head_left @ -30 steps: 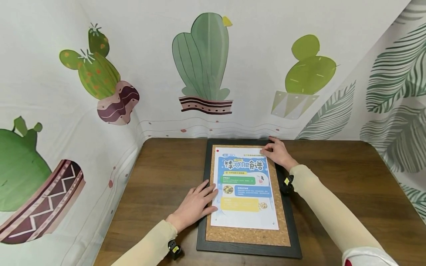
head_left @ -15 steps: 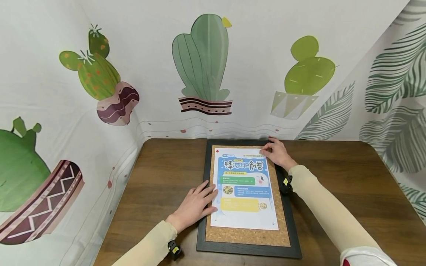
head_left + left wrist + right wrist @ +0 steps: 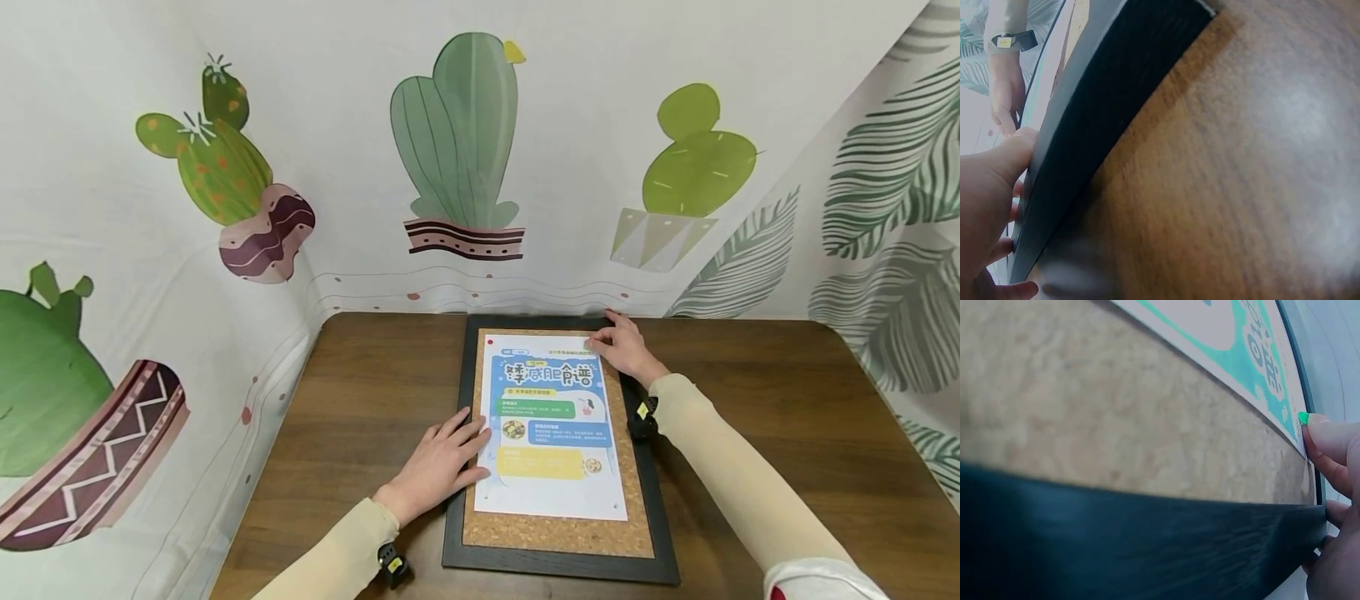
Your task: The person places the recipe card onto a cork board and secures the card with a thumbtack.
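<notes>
A printed paper poster (image 3: 551, 492) in blue, green and yellow lies on a cork board (image 3: 555, 537) with a black frame (image 3: 562, 563). A red pushpin (image 3: 491, 342) is at the poster's top left corner. At its top right corner my right hand (image 3: 628, 348) pinches a green pushpin (image 3: 1303, 417) between thumb and forefinger, its tip hidden. The other fingers of that hand reach over the frame's top right corner. My left hand (image 3: 438, 460) rests with spread fingers across the frame's left side, fingertips on the poster's left edge.
The board lies on a brown wooden table (image 3: 360, 375), its top edge close to a white cloth (image 3: 570, 167) printed with cacti and leaves. The cloth also hangs along the left side. Both wrists wear black camera bands.
</notes>
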`<state>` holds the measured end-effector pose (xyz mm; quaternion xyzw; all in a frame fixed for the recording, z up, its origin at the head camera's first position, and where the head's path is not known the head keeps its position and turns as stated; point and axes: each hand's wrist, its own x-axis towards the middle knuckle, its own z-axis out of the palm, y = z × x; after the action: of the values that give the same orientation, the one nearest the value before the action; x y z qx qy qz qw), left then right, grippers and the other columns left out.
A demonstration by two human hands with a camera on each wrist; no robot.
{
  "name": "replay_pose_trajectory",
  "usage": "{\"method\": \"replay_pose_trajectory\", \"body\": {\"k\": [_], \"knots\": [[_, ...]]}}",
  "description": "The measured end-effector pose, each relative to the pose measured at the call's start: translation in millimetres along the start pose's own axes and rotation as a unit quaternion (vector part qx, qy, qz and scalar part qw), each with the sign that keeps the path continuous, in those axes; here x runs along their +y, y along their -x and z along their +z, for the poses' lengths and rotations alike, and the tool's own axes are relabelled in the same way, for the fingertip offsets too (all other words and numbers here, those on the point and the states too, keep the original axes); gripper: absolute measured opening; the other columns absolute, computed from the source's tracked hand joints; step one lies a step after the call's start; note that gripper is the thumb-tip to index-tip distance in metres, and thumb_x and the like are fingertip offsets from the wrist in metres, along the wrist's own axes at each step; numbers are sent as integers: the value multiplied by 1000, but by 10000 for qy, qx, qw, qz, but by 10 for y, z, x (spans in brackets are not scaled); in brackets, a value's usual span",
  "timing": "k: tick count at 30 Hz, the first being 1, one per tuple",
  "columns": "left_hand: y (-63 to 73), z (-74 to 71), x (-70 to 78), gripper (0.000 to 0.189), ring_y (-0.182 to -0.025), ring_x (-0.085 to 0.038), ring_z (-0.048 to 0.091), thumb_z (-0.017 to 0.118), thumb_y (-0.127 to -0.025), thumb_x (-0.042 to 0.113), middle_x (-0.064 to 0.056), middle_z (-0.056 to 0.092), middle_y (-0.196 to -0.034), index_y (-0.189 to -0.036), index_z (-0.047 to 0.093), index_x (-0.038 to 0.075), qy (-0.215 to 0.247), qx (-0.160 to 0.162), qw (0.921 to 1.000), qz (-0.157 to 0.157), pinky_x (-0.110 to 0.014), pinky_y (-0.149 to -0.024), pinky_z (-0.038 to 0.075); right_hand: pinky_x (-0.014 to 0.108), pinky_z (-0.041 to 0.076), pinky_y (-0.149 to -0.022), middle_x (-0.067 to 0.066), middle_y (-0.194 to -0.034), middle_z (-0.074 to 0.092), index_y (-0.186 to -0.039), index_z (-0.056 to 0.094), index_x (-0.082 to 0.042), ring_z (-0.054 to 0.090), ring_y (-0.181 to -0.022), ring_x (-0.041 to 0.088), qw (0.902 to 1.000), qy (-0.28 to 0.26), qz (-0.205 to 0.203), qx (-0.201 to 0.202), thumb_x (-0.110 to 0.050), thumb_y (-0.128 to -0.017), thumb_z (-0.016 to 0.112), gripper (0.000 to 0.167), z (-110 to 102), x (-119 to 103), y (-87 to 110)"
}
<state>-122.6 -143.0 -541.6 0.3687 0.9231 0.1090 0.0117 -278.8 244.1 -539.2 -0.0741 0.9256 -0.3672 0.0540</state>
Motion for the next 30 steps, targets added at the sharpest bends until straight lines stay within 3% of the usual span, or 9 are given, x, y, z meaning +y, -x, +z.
{"method": "replay_pose_trajectory", "body": {"k": [10,30], "knots": [[-1,-5,7,62,-153,-35,33,60,-103,51,-9,49,-159,-152,56,13,1,-25,10000,-7,-59,-105,46,72,5,-119,31,-168,19,-105,74,5,7,-154,56,9997,-141,217,16,-16,-104,63,24,13,19,-28],[-6,3,-1,63,-154,-35,32,61,-103,51,-9,49,-159,-153,55,13,13,-55,10000,-60,-60,-105,46,72,5,-119,30,-168,19,-99,70,3,8,-154,56,9997,-101,199,29,-17,-107,57,25,45,62,-70]]}}
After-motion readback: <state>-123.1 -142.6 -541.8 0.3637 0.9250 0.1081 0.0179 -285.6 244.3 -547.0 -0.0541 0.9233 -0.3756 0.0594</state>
